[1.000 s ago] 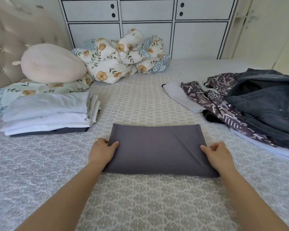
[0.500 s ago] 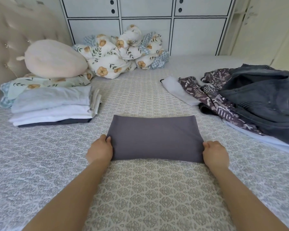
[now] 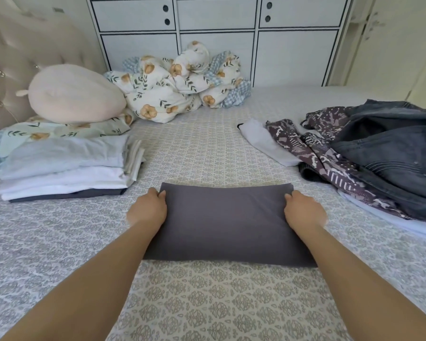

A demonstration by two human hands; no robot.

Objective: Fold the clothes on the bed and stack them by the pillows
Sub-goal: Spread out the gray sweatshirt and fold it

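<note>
so both hands just slid from the near corners up to the far ones, left hand (image 3: pixel 148 210) and right hand (image 3: pixel 303 212) with fingers curled over the far edge of the grey garment (image 3: pixel 225 222) lying mid-bed, looks like one last fold before it joins the folded stack (image 3: pixel 67 168) by the pillows

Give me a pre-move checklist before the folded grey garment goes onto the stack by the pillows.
1. Folded dark grey cloth rectangle lies flat, edges roughly square: ok.
2. Left hand grip on the far left corner: ok, fingers curl over the edge.
3. Right hand grip on the far right corner: ok.
4. Stack of folded white and pale blue clothes looks level enough to take another piece: ok.
5. Bare patterned bedsheet between garment and stack: ok.
6. Fold layers underneath aligned: cannot tell.
</note>
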